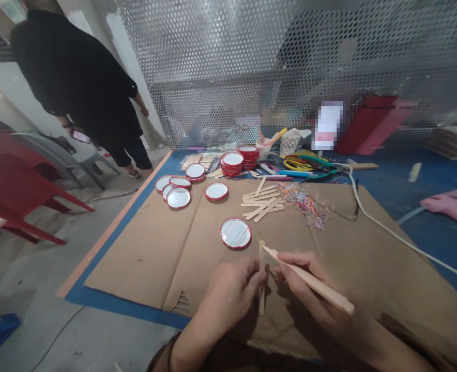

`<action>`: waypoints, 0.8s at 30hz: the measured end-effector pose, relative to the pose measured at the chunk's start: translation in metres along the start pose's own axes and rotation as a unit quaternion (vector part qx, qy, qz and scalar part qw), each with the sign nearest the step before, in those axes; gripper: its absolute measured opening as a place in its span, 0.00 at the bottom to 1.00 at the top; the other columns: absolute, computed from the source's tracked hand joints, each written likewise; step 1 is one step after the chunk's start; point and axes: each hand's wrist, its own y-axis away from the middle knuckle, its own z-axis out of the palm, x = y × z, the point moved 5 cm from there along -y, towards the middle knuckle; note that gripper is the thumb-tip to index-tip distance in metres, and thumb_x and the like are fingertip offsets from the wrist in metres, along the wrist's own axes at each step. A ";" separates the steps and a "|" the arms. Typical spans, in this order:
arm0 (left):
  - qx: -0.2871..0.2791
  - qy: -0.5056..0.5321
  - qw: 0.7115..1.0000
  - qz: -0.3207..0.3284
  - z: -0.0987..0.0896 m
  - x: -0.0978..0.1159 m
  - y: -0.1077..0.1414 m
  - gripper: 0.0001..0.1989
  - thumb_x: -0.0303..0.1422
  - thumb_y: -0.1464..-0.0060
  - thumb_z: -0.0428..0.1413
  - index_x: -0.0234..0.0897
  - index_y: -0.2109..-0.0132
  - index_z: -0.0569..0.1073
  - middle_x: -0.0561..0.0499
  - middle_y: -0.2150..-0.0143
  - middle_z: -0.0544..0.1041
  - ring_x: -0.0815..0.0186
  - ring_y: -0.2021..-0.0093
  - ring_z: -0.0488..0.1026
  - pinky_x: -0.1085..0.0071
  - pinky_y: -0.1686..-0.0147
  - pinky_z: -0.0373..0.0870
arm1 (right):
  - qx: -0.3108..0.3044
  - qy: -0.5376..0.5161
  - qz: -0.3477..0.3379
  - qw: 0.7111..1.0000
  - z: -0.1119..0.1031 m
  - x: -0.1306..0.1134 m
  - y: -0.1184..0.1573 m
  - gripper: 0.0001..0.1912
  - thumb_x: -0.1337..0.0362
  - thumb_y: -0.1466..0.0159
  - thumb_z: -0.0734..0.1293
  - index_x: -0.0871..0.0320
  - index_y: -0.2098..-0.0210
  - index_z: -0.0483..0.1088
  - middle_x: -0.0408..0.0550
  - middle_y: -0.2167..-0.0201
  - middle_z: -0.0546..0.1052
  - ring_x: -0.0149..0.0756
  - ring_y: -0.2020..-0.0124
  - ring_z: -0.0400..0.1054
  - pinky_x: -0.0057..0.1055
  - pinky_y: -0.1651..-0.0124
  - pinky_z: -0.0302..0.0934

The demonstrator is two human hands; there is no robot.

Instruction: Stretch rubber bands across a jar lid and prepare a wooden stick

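My left hand (232, 284) pinches a flat wooden craft stick (261, 305), which points away from me above the cardboard. In my right hand (317, 305) is a pale, pen-shaped tool (327, 293); its narrow tip meets the far end of the stick. A thin, thread-like strand curls at that end. Just beyond my left hand lies a red-rimmed white jar lid (235, 233) with thin coloured lines across it. Behind it are another lid (216, 191), a pile of craft sticks (263, 200) and a tangle of coloured strings (304, 201).
Cardboard (135, 258) covers much of the blue table (135, 305). More lids (179, 197) lie left, with stacked lids (232, 164) behind. Scissors (298, 163), pens and cups (290, 142) line the back. A white cable (391, 232) crosses the right. A person (77, 77) stands left near chairs.
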 end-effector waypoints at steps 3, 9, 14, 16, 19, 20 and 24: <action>-0.001 -0.006 1.000 0.004 0.000 0.001 0.001 0.11 0.34 0.43 0.48 0.40 0.73 0.59 0.55 0.75 0.64 0.66 0.71 0.62 0.72 0.71 0.51 | 0.016 -0.001 0.013 1.000 -0.002 0.002 -0.001 0.09 0.63 0.29 0.58 0.54 0.52 0.66 0.47 0.63 0.78 0.32 0.63 0.76 0.23 0.61 0.71; 0.001 -0.003 1.000 -0.002 0.000 -0.001 0.002 0.12 0.34 0.42 0.47 0.40 0.74 0.60 0.54 0.76 0.66 0.66 0.73 0.64 0.72 0.72 0.53 | 0.014 0.078 -0.079 0.994 -0.003 -0.007 -0.003 0.13 0.66 0.29 0.55 0.58 0.56 0.71 0.51 0.64 0.78 0.34 0.63 0.75 0.25 0.60 0.69; 0.030 0.029 0.999 -0.006 0.000 -0.003 0.003 0.12 0.34 0.40 0.47 0.40 0.73 0.60 0.54 0.76 0.69 0.66 0.73 0.66 0.73 0.72 0.56 | 0.018 0.166 -0.098 0.981 -0.007 0.004 -0.010 0.12 0.69 0.30 0.56 0.59 0.53 0.69 0.52 0.63 0.78 0.37 0.61 0.74 0.31 0.58 0.67; 0.041 0.076 0.996 -0.005 0.000 -0.003 0.004 0.10 0.34 0.39 0.46 0.40 0.70 0.62 0.52 0.74 0.72 0.66 0.71 0.69 0.73 0.71 0.60 | 0.004 0.224 -0.092 0.970 -0.007 0.019 -0.015 0.13 0.71 0.32 0.55 0.62 0.52 0.68 0.54 0.65 0.77 0.40 0.63 0.73 0.34 0.61 0.67; 0.030 0.195 0.980 -0.015 0.003 -0.005 0.005 0.10 0.37 0.38 0.46 0.39 0.66 0.64 0.50 0.72 0.75 0.67 0.73 0.71 0.75 0.73 0.63 | -0.036 0.312 -0.116 0.942 -0.006 0.045 -0.017 0.19 0.75 0.36 0.55 0.62 0.49 0.67 0.54 0.63 0.77 0.42 0.63 0.73 0.36 0.62 0.67; 0.030 0.241 0.970 -0.021 0.003 -0.006 0.006 0.11 0.40 0.37 0.46 0.38 0.64 0.64 0.51 0.72 0.75 0.68 0.75 0.71 0.76 0.75 0.63 | -0.055 0.332 -0.107 0.936 -0.007 0.054 -0.017 0.22 0.77 0.37 0.54 0.62 0.46 0.65 0.55 0.60 0.77 0.42 0.61 0.73 0.36 0.60 0.68; 0.083 0.390 0.917 -0.026 -0.001 -0.012 0.006 0.20 0.50 0.42 0.52 0.37 0.59 0.65 0.55 0.76 0.74 0.73 0.81 0.66 0.79 0.79 0.61 | -0.063 0.393 -0.113 0.910 -0.021 0.078 -0.007 0.31 0.79 0.42 0.54 0.59 0.42 0.63 0.55 0.58 0.78 0.43 0.58 0.73 0.40 0.59 0.68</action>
